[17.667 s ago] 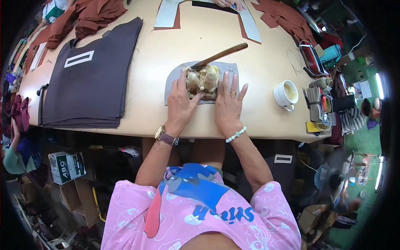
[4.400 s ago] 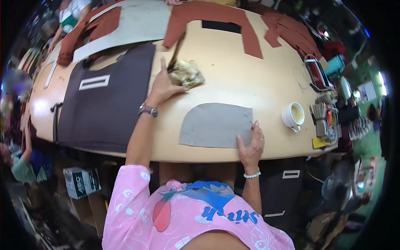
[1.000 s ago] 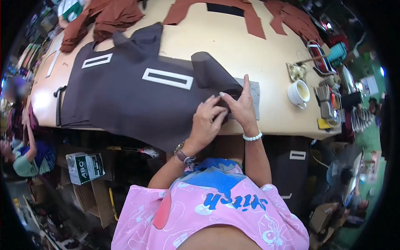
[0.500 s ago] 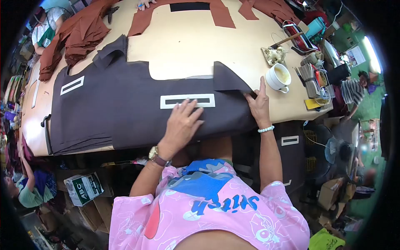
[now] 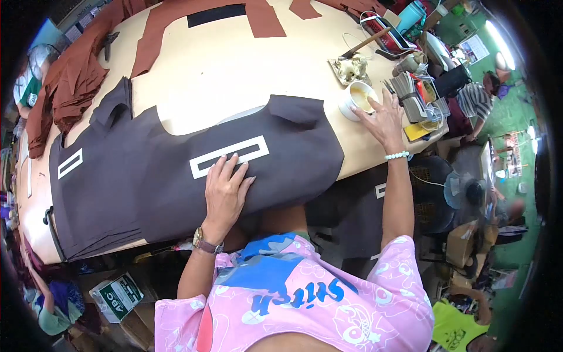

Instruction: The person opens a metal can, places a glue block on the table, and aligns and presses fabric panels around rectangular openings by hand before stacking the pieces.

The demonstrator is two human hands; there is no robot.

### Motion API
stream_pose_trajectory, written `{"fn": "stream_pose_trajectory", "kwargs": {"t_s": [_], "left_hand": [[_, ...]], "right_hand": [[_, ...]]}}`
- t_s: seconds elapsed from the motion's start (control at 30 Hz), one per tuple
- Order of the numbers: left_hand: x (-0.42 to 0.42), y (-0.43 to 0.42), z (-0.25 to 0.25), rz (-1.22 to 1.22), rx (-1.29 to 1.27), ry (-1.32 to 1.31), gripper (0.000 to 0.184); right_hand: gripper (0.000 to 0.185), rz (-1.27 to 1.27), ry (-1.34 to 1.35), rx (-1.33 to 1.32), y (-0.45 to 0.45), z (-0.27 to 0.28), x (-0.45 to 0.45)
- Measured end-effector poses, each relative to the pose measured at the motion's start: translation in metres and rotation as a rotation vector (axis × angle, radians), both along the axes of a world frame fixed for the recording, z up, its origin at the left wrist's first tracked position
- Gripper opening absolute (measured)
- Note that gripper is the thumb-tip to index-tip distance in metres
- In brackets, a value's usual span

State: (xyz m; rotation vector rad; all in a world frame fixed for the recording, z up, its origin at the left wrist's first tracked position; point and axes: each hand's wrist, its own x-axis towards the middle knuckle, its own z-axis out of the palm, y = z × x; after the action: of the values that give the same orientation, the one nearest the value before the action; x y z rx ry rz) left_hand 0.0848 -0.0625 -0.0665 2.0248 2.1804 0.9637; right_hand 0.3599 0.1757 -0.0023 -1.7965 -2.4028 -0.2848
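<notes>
My left hand [image 5: 227, 190] lies on dark grey fabric [image 5: 176, 193], its fingers spread, fingertips at the lower edge of a white rectangular frame [image 5: 202, 170] with a slot. My right hand [image 5: 381, 120], wearing a pale bead bracelet, is at the white cup [image 5: 347, 108] of yellowish contents. Thumb and index finger are at its rim; the other fingers stretch out apart. The index fingertip looks to be over or inside the cup; I cannot tell whether it touches the contents. A second, smaller white frame [image 5: 70, 163] lies at the fabric's left. The fabric's upper right corner is folded over.
Rust-brown fabric pieces [image 5: 73, 88] lie along the table's [image 5: 234, 76] far side. Beyond the cup are a hammer [image 5: 366, 42], a bundle of cards [image 5: 406, 94] and a red case [image 5: 381, 29]. Other people are at the sides. A cardboard box [image 5: 462, 243] stands below at right.
My right hand has left the fabric's right edge and moved up to the cup. My left hand stays on the fabric by the white frame. The view has turned slightly.
</notes>
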Motion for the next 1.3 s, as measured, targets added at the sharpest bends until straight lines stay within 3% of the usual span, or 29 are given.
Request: {"fn": "stream_pose_trajectory", "kwargs": {"t_s": [0.27,0.47,0.5,0.67,0.77,0.9,1.0,1.07,1.17,1.3], "left_hand": [[0.011,0.007,-0.001,0.011,0.03,-0.045,0.031],[-0.006,0.0,0.007,0.082,0.055,-0.121,0.036],[-0.016,-0.005,0.005,0.118,0.068,-0.107,0.038],[-0.065,-0.041,0.007,0.322,-0.006,0.017,0.046],[-0.082,-0.055,0.006,0.312,-0.084,0.025,0.063],[-0.079,-0.056,-0.001,0.282,-0.15,0.077,0.076],[-0.068,-0.049,-0.006,0.273,-0.152,0.085,0.075],[-0.06,-0.045,-0.006,0.266,-0.173,0.074,0.074],[-0.048,-0.04,-0.011,0.249,-0.14,0.058,0.072],[-0.041,-0.037,-0.009,0.26,-0.144,0.031,0.072]], "right_hand": [[0.075,0.027,-0.102,-0.168,0.019,0.002,-0.015],[0.043,0.091,0.08,0.191,0.016,0.025,0.002],[0.024,0.137,0.073,0.244,0.012,0.02,0.007],[0.02,0.138,-0.194,0.07,-0.012,0.019,0.013],[0.024,0.13,-0.262,0.021,-0.026,0.025,-0.001],[0.035,0.364,-0.174,0.265,-0.061,0.034,-0.047],[0.043,0.611,0.131,0.169,-0.094,0.025,-0.085],[0.051,0.625,0.472,-0.136,-0.114,0.011,-0.105],[0.053,0.537,0.686,-0.212,-0.125,-0.015,-0.118],[0.053,0.473,0.701,-0.227,-0.127,-0.035,-0.119]]}}
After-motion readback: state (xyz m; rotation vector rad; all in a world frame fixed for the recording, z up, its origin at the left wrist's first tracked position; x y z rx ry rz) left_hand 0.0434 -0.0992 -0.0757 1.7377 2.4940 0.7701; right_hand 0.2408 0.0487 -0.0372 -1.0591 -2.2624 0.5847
